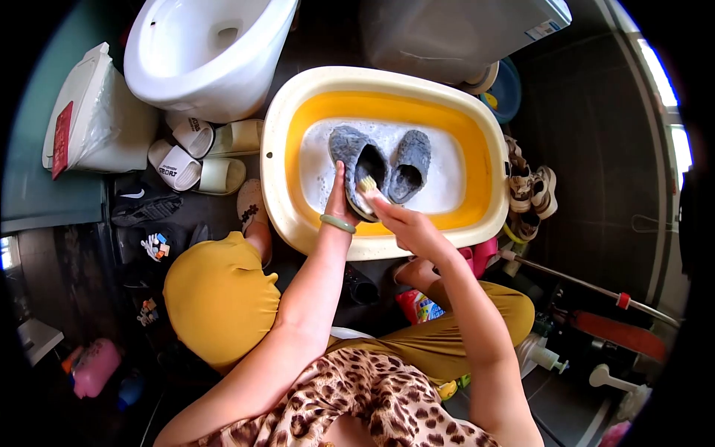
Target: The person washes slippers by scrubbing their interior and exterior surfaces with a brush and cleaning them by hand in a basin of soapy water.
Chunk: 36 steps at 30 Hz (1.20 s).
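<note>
My left hand (339,200) grips a wet grey fuzzy slipper (349,143) along its left side, near the heel end, its fingers partly hidden. A green bangle is on that wrist. My right hand (404,222) is closed around a small scrub brush (367,187), whose pale bristles are at the slipper's opening. Its matching slipper (411,153) lies just to the right, untouched. Both slippers are inside a cream and yellow basin (276,167), where white suds (443,175) spread over the bottom.
A toilet (175,86) stands beyond the basin on the left, by a lidded bin (104,123). White slides (179,165) and other footwear lie left of the basin. Sneakers (544,191) sit at its right. A metal pole (573,278) crosses the lower right.
</note>
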Available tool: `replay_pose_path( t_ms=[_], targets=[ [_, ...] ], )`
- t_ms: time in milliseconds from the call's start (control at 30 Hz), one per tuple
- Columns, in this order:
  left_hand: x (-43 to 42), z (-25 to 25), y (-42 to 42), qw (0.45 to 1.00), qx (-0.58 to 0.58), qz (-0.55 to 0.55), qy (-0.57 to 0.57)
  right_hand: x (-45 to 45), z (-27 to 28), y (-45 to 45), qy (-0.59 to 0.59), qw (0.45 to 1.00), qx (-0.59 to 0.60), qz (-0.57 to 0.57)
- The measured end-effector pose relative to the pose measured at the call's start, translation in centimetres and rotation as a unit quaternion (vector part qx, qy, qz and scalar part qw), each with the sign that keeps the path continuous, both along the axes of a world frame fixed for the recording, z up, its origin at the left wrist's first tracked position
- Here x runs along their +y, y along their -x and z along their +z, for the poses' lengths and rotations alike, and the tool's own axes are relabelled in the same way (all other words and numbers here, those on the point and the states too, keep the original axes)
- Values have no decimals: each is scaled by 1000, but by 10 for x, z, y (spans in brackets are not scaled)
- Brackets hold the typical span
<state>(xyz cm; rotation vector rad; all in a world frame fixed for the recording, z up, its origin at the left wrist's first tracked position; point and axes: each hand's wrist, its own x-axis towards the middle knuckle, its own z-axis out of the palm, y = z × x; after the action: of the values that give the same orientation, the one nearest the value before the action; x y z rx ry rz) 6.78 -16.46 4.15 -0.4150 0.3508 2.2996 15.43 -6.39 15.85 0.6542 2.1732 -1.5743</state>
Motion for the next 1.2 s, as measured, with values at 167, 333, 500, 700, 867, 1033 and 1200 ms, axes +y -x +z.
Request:
replay_pose_path(
  t_ms=[167, 333, 500, 700, 867, 1033, 1200],
  targets=[
    [11, -8, -15, 998, -29, -48, -9, 24, -14, 17, -136, 988, 2, 74],
    [15, 5, -22, 998, -32, -51, -10, 21, -67, 76, -378, 923, 1, 77],
    [20, -11, -19, 998, -6, -53, -13, 24, -65, 45, -377, 922, 53, 71],
    [9, -26, -9, 995, -7, -78, -61, -13, -1, -9, -59, 998, -21, -29],
    [14, -10, -22, 996, -36, -67, -46, 14, -54, 69, -379, 918, 12, 115],
    [15, 12, -22, 999, -5, -44, 20, 31, -69, 75, -412, 901, -96, 90],
    [18, -9, -19, 996, 39, -47, 65, 17, -24, 4, -68, 990, -84, -89]
  ],
)
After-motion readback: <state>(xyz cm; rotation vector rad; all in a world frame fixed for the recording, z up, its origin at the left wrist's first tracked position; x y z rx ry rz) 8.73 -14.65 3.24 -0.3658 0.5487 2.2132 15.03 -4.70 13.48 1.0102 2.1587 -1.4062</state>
